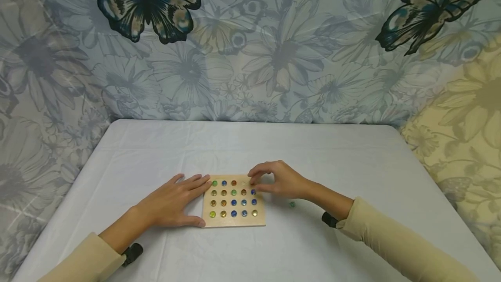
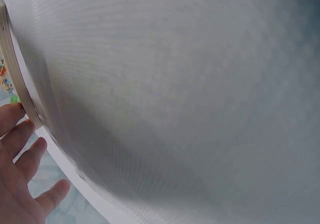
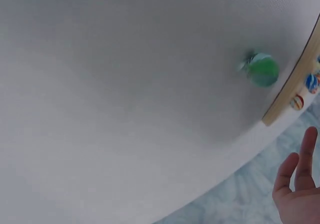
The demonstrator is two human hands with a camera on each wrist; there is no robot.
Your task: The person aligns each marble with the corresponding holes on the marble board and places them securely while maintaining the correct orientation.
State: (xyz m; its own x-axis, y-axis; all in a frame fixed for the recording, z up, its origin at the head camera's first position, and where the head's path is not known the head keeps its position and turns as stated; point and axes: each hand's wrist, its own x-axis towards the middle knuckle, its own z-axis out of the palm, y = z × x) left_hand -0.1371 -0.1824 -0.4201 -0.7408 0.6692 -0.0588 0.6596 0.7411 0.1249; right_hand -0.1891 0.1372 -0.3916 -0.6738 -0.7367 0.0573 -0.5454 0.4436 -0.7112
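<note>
A light wooden board (image 1: 238,223) with rows of coloured glass marbles set in it lies on the white cloth. My left hand (image 1: 174,201) rests at the board's left side, fingers spread, fingertips on the upper left edge and thumb by the lower left corner. My right hand (image 1: 279,180) is over the upper right corner, thumb and fingertips bent close together there. Whether a marble is between them is hidden. Just left of those fingertips, one spot in the top row looks pale, without a coloured marble. A loose green marble (image 3: 263,69) lies on the cloth right of the board.
White cloth covers the table (image 1: 344,156). Behind it hangs a flower-patterned fabric (image 1: 274,77) with large butterflies, and similar fabric runs along both sides. A dark strap piece (image 1: 133,253) is on the left wrist, another (image 1: 329,219) on the right.
</note>
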